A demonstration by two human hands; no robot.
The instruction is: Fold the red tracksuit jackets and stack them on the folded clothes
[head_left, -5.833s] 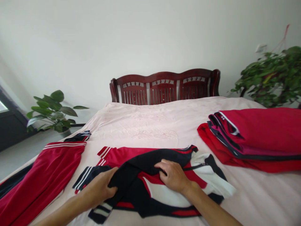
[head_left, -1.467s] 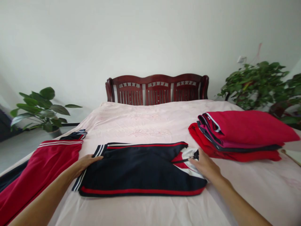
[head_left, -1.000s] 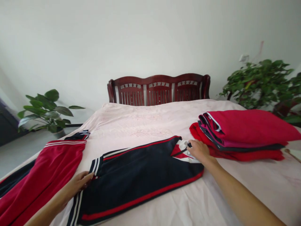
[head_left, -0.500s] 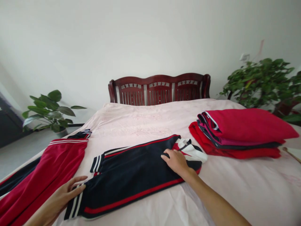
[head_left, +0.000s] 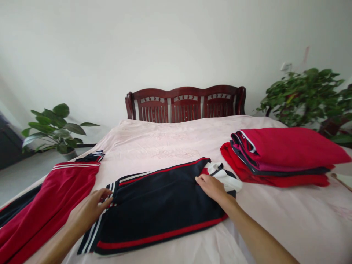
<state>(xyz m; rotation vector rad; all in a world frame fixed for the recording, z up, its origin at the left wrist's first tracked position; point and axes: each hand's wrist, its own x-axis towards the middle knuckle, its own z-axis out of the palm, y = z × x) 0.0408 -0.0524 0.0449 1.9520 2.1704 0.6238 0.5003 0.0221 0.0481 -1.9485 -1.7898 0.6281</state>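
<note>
We saw a folded navy jacket [head_left: 162, 205] with red piping lying slantwise on the pink bedsheet [head_left: 170, 143], its striped cuff end toward the near left and its white-and-red collar end toward the far right. The left hand [head_left: 88, 209] lay flat on the striped cuff end, fingers spread and apart, gripping nothing. The right hand [head_left: 213, 187] rested on the collar end, its fingers [head_left: 200, 179] loosely extended and pressed onto the cloth, likewise clamped on nothing that we could make out. Just beside the collar, to the right, sat a stack of folded red garments [head_left: 283, 157], apart from the jacket by a narrow strip of sheet. On the left edge of the bed lay a spread red garment [head_left: 52, 201] with white stripes, near the left hand but not touching it.
</note>
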